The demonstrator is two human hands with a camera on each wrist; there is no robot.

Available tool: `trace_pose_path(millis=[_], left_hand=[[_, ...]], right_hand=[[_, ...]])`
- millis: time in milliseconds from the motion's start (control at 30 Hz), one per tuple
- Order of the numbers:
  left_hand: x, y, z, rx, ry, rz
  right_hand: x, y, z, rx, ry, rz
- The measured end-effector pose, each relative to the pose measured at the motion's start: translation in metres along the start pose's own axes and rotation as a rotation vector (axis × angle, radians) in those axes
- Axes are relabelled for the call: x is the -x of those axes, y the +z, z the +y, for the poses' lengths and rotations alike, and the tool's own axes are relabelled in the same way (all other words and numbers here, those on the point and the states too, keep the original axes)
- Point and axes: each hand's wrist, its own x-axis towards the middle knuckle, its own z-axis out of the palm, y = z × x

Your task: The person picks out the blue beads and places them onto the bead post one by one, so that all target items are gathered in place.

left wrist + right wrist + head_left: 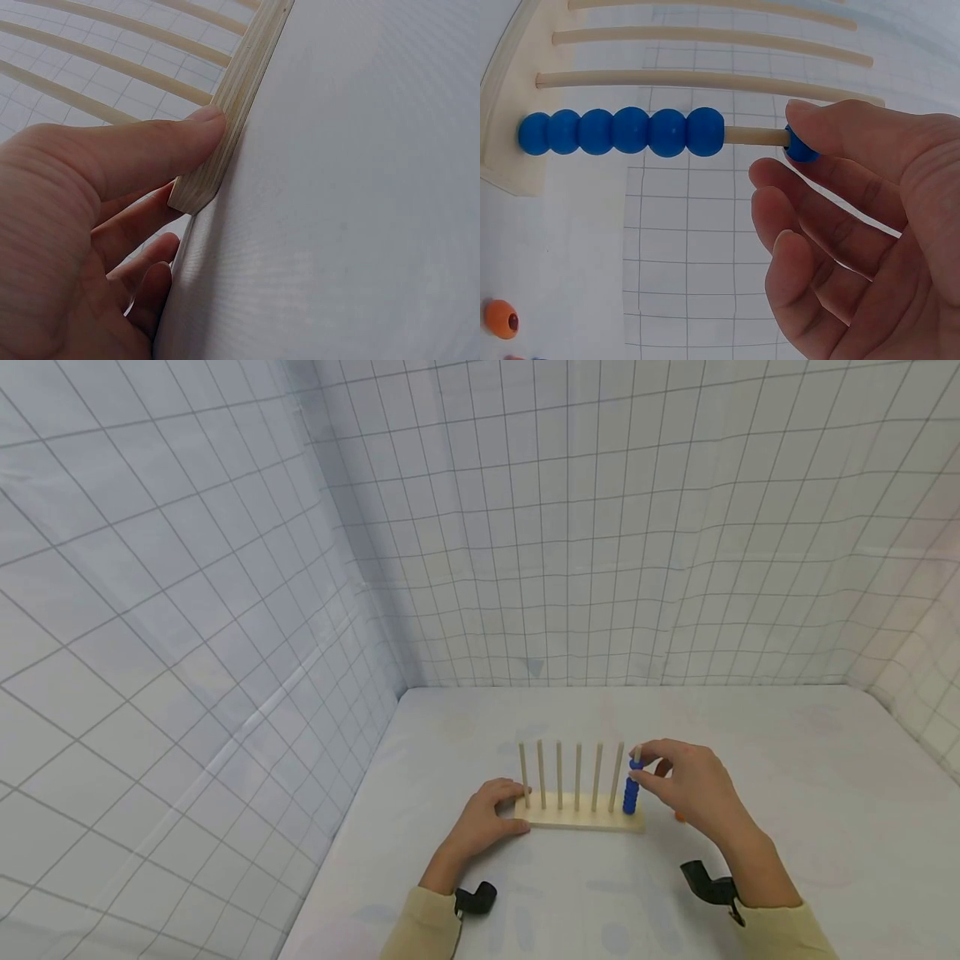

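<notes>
A pale wooden peg rack (562, 818) with several upright pegs stands on the table. My left hand (483, 817) grips its left end, the thumb on the front edge of the base and the fingers behind it. On the rightmost peg sits a stack of several blue beads (630, 130). Between thumb and forefinger, my right hand (697, 781) pinches another blue bead (802, 146) around the upper part of that peg, with bare peg between it and the stack. The other pegs carry no beads.
An orange bead (500, 319) lies on the white table (420, 735) right of the rack, partly behind my right hand in the head view. More bead edges show at the bottom of the right wrist view. Grid-patterned sheets (525, 568) rise behind and at both sides.
</notes>
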Motion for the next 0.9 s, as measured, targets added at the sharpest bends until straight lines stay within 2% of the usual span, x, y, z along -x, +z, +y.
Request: trace_pose_path(millis=[333,900], left_hand=[[0.0,-0.001,0.001,-0.01,0.008,0.0],[0.0,0.0,-0.001,-0.016,0.022,0.01]], right_hand=[[0.001,0.006,0.004,-0.007,0.023,-0.019],[0.001,0.012,0.01,-0.001,-0.006,-0.006]])
